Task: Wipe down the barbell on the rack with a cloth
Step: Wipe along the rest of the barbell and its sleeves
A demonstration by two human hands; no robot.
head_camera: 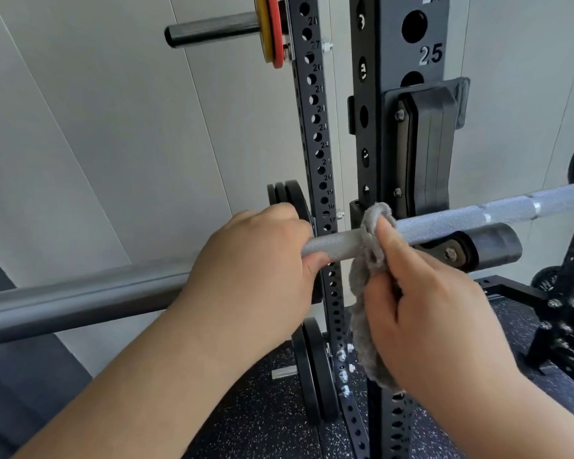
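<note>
The silver knurled barbell point(444, 220) runs from the middle out to the right edge, resting on the black rack's J-hook point(424, 154). Its thicker dark sleeve point(80, 303) stretches to the left edge. My left hand point(256, 270) grips the knurled shaft just right of the sleeve, fingers curled over the top and thumb beneath. My right hand point(428, 306) holds a grey fluffy cloth point(368, 276) wrapped round the shaft right beside the left hand. The thumb presses the cloth onto the bar. The cloth's loose end hangs down below the bar.
Two black perforated uprights point(315, 127) point(395, 38) stand behind the bar. A storage peg point(212, 29) with yellow and red plates sits at the top. Black plates point(289, 193) point(315, 369) hang on the rack. A safety arm point(494, 246) lies under the bar. Speckled rubber floor point(262, 419) lies below.
</note>
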